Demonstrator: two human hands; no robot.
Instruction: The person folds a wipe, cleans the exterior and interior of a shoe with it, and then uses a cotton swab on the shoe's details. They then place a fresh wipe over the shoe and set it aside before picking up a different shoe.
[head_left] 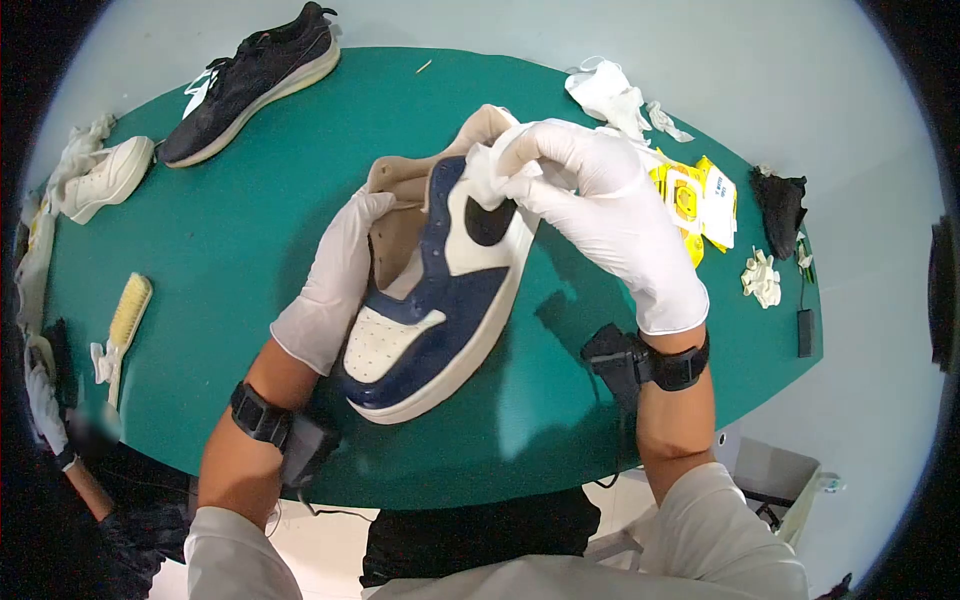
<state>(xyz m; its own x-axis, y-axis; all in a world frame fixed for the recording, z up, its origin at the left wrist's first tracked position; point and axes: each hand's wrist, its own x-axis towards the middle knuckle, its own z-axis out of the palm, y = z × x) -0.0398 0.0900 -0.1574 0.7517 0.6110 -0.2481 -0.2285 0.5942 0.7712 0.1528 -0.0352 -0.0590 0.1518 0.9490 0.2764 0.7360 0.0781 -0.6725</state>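
A navy and white sneaker (465, 315) without laces is held tilted above the green table, toe toward me and tan lining showing. My left hand (335, 275), in a white glove, grips it at the collar opening; part of its fingers is hidden by the shoe. In my gloved right hand (610, 205) a crumpled white wipe (486, 172) is pinched. The wipe presses against the upper side of the sneaker, just above the dark oval patch. Both hands are closed.
On the green table (220, 360) lie a brush (128, 315), a black sneaker (250, 85), a white shoe (108, 180), yellow wipe packs (690, 205), crumpled white tissue (608, 97) and a black cloth item (778, 210). Another person's gloved hand (45, 410) is at the left edge.
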